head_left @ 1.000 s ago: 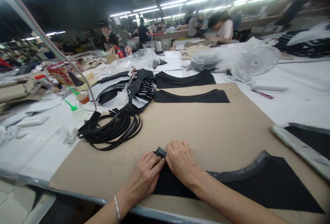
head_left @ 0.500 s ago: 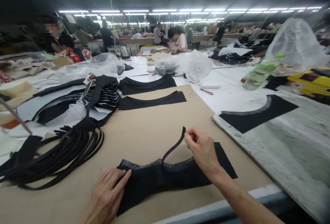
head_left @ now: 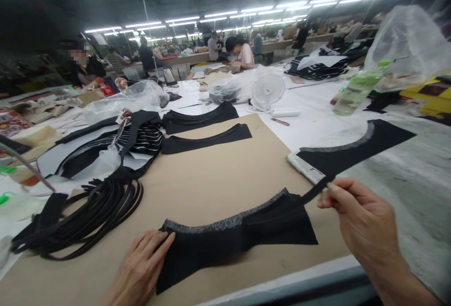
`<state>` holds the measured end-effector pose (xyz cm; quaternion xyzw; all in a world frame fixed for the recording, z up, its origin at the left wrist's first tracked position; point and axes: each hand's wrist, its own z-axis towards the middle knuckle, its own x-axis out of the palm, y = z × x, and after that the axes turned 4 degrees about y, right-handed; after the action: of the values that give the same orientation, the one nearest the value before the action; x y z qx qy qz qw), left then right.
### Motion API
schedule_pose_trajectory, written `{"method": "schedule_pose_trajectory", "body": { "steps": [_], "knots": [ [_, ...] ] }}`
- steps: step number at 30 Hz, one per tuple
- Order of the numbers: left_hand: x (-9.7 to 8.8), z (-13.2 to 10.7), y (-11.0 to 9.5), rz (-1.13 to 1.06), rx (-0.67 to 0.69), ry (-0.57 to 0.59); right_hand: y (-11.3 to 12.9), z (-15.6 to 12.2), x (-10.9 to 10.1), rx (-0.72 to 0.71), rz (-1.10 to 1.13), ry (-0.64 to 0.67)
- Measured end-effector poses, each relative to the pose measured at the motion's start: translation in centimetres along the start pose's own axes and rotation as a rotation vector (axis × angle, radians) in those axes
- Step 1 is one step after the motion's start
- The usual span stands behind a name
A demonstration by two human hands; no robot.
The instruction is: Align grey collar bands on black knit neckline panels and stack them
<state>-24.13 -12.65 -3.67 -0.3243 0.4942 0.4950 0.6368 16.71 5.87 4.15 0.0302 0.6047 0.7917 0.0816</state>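
Note:
A curved black fabric piece (head_left: pixel 204 249) lies on the brown paper (head_left: pixel 218 179) before me, with a speckled grey band along its concave upper edge. My left hand (head_left: pixel 141 263) rests on its left end, fingers laid flat on the cloth. Pinched between thumb and fingers of my right hand (head_left: pixel 366 224) is the end of a narrow black strip (head_left: pixel 312 195), pulled out taut to the right. Its other part runs back over the middle of the fabric piece; where it ends I cannot make out. At left lies a bundle of black strips (head_left: pixel 102 219).
A similar black piece (head_left: pixel 362 149) lies on the whitish slab (head_left: pixel 398 217) at right. More curved black pieces (head_left: pixel 207 141) lie further back. Beyond are a small fan (head_left: pixel 268 91), a red-handled tool (head_left: pixel 280 121) and a green-capped bottle (head_left: pixel 357 92). People work in the background.
My right hand has moved right and toward me, drawing the strip from a raised curl into a straight line. My left hand stays on the fabric. The view has tilted.

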Motion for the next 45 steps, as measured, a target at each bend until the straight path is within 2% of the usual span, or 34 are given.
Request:
{"method": "schedule_pose_trajectory", "body": {
  "steps": [5, 7, 9, 12, 15, 17, 19, 23, 26, 29, 33, 37, 41, 45],
  "knots": [
    [-0.5, -0.1, 0.5, 0.075, 0.044, 0.027, 1.3, 1.4, -1.9, 0.053, 0.253, -0.043],
    [-0.8, 0.0, 0.1, 0.069, 0.03, 0.005, 1.7, 1.3, -1.9, 0.046, 0.272, -0.001],
    [-1.1, 0.2, -0.8, 0.022, -0.054, -0.039, 2.0, 0.5, -1.3, 0.003, 0.236, 0.089],
    [-1.1, 0.8, -2.9, -0.045, -0.118, -0.063, 2.9, -1.3, 0.5, -0.077, 0.148, 0.372],
    [-0.1, 0.9, -4.3, -0.011, -0.013, -0.08, 4.1, -2.9, 2.2, -0.077, 0.08, 0.831],
    [0.7, 0.5, -4.4, 0.044, 0.03, -0.102, 4.6, -3.4, 2.8, -0.079, -0.015, 1.087],
    [1.2, -0.2, -4.1, 0.073, 0.03, -0.094, 4.2, -3.6, 2.9, -0.096, -0.145, 1.181],
    [1.2, -1.5, -3.2, 0.08, 0.017, -0.043, 0.2, -4.1, 2.0, -0.204, -0.468, 1.059],
    [1.1, -2.0, -2.7, 0.081, -0.007, -0.019, -3.5, -4.5, 0.8, -0.389, -0.654, 1.009],
    [1.0, -2.3, -2.1, 0.091, -0.015, 0.015, -5.5, -4.9, -0.4, -0.542, -0.761, 0.94],
    [0.4, -2.9, -1.2, 0.16, -0.008, 0.039, -5.8, -5.3, -1.1, -0.655, -0.864, 0.844],
    [-0.5, -3.8, -0.4, 0.209, -0.064, 0.048, -5.7, -6.2, -1.0, -0.749, -0.914, 0.742],
    [-1.1, -4.5, 0.2, 0.23, -0.082, 0.051, -6.0, -6.8, -0.8, -0.76, -0.926, 0.669],
    [-1.0, -4.3, 0.3, 0.21, -0.122, 0.027, -5.7, -6.7, -0.4, -0.747, -0.923, 0.656]
  ]
}}
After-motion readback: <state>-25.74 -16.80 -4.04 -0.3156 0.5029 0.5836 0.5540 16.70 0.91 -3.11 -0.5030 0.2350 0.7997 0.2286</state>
